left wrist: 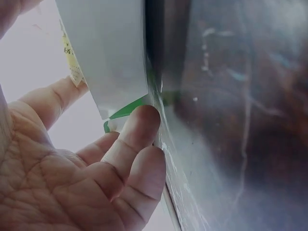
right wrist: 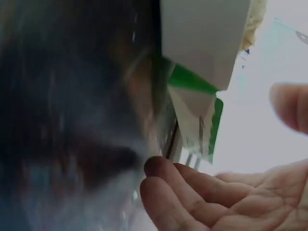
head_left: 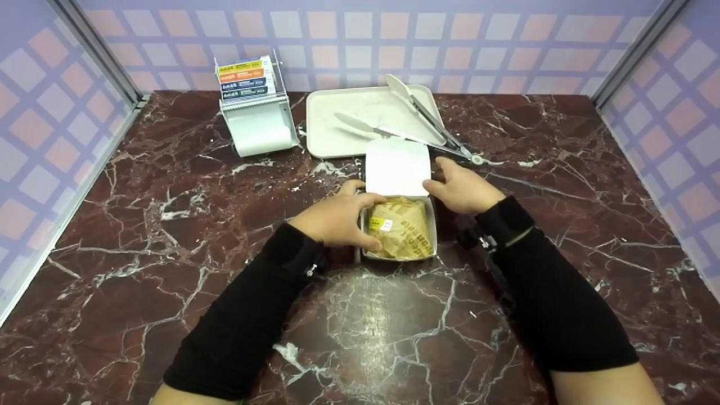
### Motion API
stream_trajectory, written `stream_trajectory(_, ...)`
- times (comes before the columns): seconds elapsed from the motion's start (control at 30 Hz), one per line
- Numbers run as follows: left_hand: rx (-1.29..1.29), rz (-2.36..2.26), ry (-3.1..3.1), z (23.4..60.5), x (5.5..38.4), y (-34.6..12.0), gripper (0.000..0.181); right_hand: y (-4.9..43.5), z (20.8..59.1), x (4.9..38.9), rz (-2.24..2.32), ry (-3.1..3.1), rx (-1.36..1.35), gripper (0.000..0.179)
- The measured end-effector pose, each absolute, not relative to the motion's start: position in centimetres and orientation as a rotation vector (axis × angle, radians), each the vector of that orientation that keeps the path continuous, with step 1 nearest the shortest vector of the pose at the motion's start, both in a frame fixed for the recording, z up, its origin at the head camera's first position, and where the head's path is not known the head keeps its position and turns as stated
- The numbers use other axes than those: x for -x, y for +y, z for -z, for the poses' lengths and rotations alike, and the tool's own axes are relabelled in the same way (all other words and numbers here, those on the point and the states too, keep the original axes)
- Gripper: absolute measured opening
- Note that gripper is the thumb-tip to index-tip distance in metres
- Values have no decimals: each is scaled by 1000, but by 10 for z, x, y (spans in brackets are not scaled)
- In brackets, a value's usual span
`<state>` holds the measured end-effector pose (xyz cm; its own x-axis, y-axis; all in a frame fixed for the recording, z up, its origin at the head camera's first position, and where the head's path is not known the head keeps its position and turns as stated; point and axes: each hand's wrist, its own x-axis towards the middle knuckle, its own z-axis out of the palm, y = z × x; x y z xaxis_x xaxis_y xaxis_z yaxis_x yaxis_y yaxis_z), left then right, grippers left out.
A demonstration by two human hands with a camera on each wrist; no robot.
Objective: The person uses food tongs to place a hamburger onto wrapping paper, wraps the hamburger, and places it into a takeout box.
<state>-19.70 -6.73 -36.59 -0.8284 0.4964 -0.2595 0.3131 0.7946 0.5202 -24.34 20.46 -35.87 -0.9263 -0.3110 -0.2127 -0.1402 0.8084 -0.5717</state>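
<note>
A white carton (head_left: 399,256) stands with its lid (head_left: 397,169) tipped back. Inside it lies a burger (head_left: 408,222) wrapped in printed tan paper with a yellow-and-white label. My left hand (head_left: 340,219) is at the carton's left side, thumb and index finger spread over the rim against the wrapping. Its other fingers are outside the carton wall (left wrist: 106,53), loosely bent near the tabletop. My right hand (head_left: 467,188) is by the lid's right edge, thumb tip at the lid. In the right wrist view its fingers (right wrist: 192,192) extend loosely below the carton's green-edged flap.
Behind the carton is a cream tray (head_left: 323,126) with metal tongs (head_left: 427,118) lying across it, their hinge end past its front right corner. To its left stands a label dispenser (head_left: 256,104) with colored strips and a white roll. Patterned walls enclose the dark marbled table (head_left: 169,270).
</note>
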Motion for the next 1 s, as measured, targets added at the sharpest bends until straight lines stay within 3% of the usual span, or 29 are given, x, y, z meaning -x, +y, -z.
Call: stream_trajectory(1.0, -600, -746, 2665, 371, 205, -66, 97, 197, 363, 244, 1543, 2530, 481, 80)
